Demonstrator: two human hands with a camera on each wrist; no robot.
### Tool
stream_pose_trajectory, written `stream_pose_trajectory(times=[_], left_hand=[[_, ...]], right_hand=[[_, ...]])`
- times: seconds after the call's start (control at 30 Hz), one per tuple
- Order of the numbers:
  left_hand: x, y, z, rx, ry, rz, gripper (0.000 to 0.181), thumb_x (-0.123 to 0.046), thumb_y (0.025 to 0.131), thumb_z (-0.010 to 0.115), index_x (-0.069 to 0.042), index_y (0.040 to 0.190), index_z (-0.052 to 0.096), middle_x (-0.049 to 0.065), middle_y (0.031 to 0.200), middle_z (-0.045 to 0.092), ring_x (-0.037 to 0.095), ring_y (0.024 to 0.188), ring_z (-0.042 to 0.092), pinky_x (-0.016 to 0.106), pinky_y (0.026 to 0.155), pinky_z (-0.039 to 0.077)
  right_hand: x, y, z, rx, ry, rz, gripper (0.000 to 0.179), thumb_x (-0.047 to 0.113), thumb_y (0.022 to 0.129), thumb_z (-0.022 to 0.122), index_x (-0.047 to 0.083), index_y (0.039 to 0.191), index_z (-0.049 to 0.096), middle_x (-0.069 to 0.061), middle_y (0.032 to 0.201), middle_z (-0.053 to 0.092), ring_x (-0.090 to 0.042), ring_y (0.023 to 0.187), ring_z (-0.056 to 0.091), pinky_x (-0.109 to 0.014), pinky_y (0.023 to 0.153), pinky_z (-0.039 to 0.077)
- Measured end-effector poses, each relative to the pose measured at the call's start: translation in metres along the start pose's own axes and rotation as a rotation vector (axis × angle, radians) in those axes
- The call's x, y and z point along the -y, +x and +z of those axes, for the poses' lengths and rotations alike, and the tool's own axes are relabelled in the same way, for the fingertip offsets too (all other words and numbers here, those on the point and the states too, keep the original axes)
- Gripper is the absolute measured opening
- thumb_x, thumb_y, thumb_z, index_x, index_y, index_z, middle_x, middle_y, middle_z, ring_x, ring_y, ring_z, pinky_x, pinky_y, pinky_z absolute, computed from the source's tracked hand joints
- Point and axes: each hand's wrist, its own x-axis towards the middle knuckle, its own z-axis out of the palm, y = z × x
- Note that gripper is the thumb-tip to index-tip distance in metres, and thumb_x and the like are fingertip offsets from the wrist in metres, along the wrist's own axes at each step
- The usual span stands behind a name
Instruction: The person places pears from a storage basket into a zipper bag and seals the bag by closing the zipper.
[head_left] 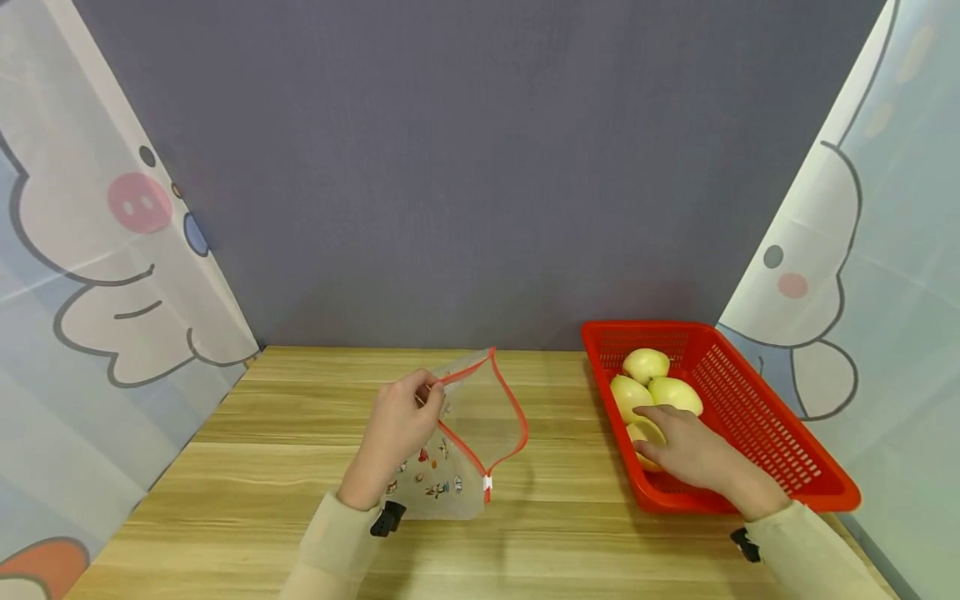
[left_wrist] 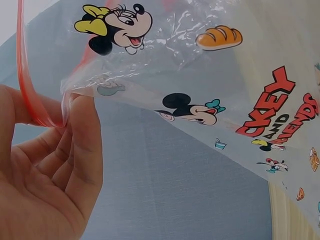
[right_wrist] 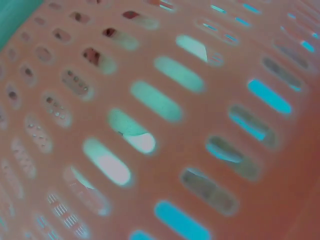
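Observation:
My left hand [head_left: 405,417] pinches the rim of a clear zip bag [head_left: 431,483] with a red edge and cartoon prints. In the left wrist view the thumb and fingers [left_wrist: 86,145] hold the bag's red-trimmed edge [left_wrist: 30,95]. The bag's mouth gapes toward the right, with a white slider [head_left: 487,482] at its near corner. My right hand [head_left: 690,450] reaches into a red basket [head_left: 765,417], thumb and fingers spread over a pale yellow fruit [head_left: 647,433]. Its other fingers are partly hidden. The right wrist view shows only the slotted basket wall [right_wrist: 165,135].
More pale yellow fruits [head_left: 647,365] lie beside that one in the basket's left part. The basket stands on the right of a wooden table [head_left: 570,533]. A grey panel [head_left: 480,167] rises behind, and cartoon-printed curtains [head_left: 900,333] hang at both sides.

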Motion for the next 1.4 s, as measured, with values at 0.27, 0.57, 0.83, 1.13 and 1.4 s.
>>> stream_pose_trajectory(times=[0.27, 0.57, 0.83, 1.13, 1.4], left_hand=[[-0.002, 0.000, -0.001, 0.006, -0.010, -0.007, 0.013, -0.009, 0.097, 0.061, -0.008, 0.090, 0.072, -0.005, 0.068, 0.061, 0.009, 0.045, 0.046, 0.027, 0.046, 0.042], [-0.001, -0.002, -0.001, 0.009, 0.000, -0.009, 0.012, -0.010, 0.096, 0.062, -0.008, 0.091, 0.072, -0.005, 0.068, 0.062, 0.009, 0.046, 0.046, 0.027, 0.047, 0.042], [0.000, -0.002, -0.002, 0.016, -0.004, -0.028, 0.013, -0.010, 0.096, 0.061, -0.009, 0.091, 0.072, -0.005, 0.068, 0.061, 0.010, 0.047, 0.046, 0.027, 0.048, 0.042], [0.000, -0.003, -0.002, 0.030, -0.006, -0.029, 0.012, -0.009, 0.097, 0.061, -0.008, 0.091, 0.072, -0.005, 0.067, 0.061, 0.010, 0.046, 0.046, 0.027, 0.047, 0.042], [0.000, -0.004, -0.003, 0.028, -0.007, -0.048, 0.012, -0.010, 0.097, 0.062, -0.010, 0.090, 0.072, -0.005, 0.068, 0.060, 0.011, 0.046, 0.044, 0.027, 0.046, 0.040]], right_hand=[[-0.005, 0.003, 0.000, 0.102, -0.042, 0.000, 0.055, 0.028, 0.091, 0.072, -0.002, 0.135, 0.059, -0.027, 0.132, 0.057, -0.049, 0.120, 0.054, -0.065, 0.095, 0.046], [-0.012, 0.006, -0.003, 0.143, -0.101, 0.023, 0.058, 0.028, 0.086, 0.077, -0.001, 0.133, 0.059, -0.023, 0.123, 0.061, -0.041, 0.110, 0.060, -0.061, 0.089, 0.050], [-0.017, 0.007, -0.003, 0.193, -0.065, 0.036, 0.063, 0.013, 0.076, 0.079, -0.001, 0.133, 0.057, -0.016, 0.118, 0.064, -0.033, 0.102, 0.062, -0.060, 0.091, 0.049], [-0.019, 0.009, 0.001, 0.254, -0.040, 0.003, 0.055, 0.009, 0.072, 0.078, 0.009, 0.124, 0.059, -0.003, 0.097, 0.059, -0.022, 0.084, 0.053, -0.045, 0.079, 0.049], [-0.020, 0.010, 0.004, 0.275, -0.054, -0.013, 0.051, 0.010, 0.072, 0.077, 0.016, 0.120, 0.060, -0.003, 0.098, 0.054, -0.022, 0.087, 0.051, -0.043, 0.080, 0.047]])
